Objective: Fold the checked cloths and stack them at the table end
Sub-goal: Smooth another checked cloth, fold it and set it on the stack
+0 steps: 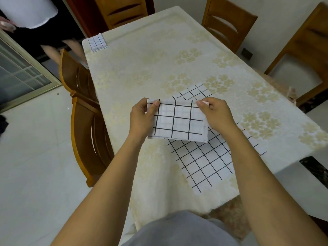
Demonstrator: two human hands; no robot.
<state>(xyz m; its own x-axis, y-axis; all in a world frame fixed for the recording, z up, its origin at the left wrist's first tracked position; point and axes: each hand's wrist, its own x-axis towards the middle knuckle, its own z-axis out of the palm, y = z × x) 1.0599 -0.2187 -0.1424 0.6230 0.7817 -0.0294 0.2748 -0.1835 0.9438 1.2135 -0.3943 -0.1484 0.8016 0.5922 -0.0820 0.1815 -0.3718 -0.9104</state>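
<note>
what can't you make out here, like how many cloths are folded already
Head view:
Folded stack at the far corner: too small to count its layers.
Flat cloth: partly hidden by the held cloth and right hand; whether the piece beyond belongs to it is unclear.
Person at top left: blurred, cut off by the edge.

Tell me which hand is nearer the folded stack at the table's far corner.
Left. The left hand pinches one top corner of the held cloth, on the side toward the stack; the right hand pinches the other top corner, farther across the table.
</note>
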